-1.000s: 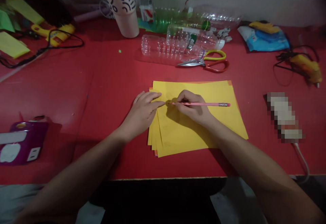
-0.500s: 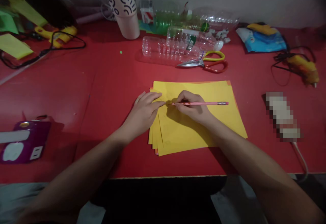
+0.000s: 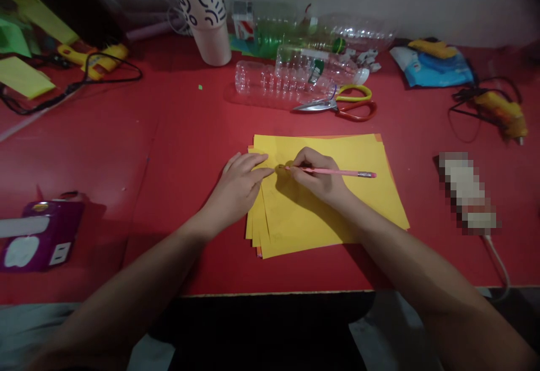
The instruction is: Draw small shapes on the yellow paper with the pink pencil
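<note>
A stack of yellow paper [image 3: 329, 219], with orange edges showing beneath, lies on the red table. My right hand [image 3: 318, 177] is closed around a pink pencil [image 3: 348, 172], whose point meets the top sheet near its left side; the eraser end points right. My left hand [image 3: 242, 182] rests flat on the left edge of the sheets, fingers stretched out toward the pencil tip. Faint marks on the paper around the tip are too small and shadowed to make out.
Scissors [image 3: 316, 106] with yellow and red handles lie beyond the paper, beside clear plastic bottles [image 3: 257, 78]. A white tumbler [image 3: 213, 44] stands behind. Yellow glue guns [image 3: 502, 113] lie at both sides. A purple box [image 3: 46, 236] sits left, a blue packet [image 3: 434, 67] back right.
The pencil's tip has shifted slightly up and its eraser end has dipped a little, with small finger movement of my right hand. My left hand stays put.
</note>
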A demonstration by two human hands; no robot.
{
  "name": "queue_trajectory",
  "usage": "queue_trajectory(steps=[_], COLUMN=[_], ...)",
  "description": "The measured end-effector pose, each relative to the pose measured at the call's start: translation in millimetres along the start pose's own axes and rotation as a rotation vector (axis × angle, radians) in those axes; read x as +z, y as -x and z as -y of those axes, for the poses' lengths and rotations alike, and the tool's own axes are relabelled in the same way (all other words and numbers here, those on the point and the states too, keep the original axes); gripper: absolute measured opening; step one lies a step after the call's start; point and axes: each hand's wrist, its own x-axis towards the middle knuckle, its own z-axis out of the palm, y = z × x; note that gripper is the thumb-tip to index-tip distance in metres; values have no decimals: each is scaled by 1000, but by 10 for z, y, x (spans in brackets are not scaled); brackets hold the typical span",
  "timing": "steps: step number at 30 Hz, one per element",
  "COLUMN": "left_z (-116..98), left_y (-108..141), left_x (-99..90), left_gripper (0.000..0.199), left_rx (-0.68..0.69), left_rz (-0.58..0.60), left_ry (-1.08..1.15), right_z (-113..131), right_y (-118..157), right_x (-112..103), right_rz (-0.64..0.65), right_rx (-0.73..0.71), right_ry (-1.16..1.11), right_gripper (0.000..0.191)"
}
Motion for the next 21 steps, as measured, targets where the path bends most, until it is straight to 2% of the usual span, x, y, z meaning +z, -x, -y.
queue_trajectory(steps=[15, 21], left_z=[-25, -18], left_y=[-15, -16], left_x=[-24, -23], left_gripper=[32, 32], left_rx=[-11, -21], left_rz=[17, 26], left_ry=[2, 16], right_z=[-62, -47], right_y=[11, 0], right_x=[27, 22], right_rz=[-52, -29], right_rx=[-9, 12], right_ry=[48, 40], right_gripper=[14, 14])
